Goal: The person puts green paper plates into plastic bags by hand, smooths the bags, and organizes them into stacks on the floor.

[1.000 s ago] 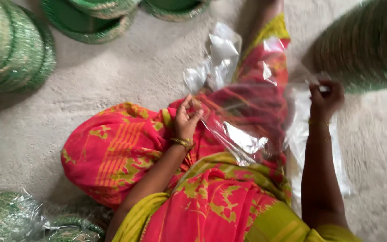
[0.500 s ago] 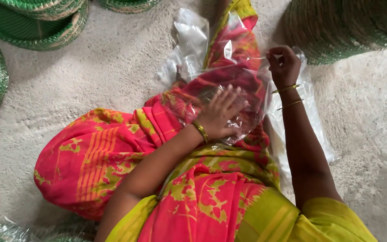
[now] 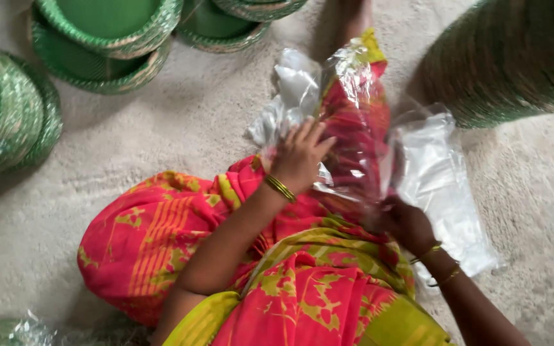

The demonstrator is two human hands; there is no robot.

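Near the lap, the right hand pinches the lower edge of a clear plastic bag lying along the outstretched leg. Farther on, the left hand presses flat on the bag, fingers spread. Beyond, stacked green woven plates rest on the floor, far left.

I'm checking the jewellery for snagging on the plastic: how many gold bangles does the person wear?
3 thin gold bangles show: one on the left wrist, beside the clear plastic bag, and two on the right wrist. More may be hidden on the far sides of the wrists.
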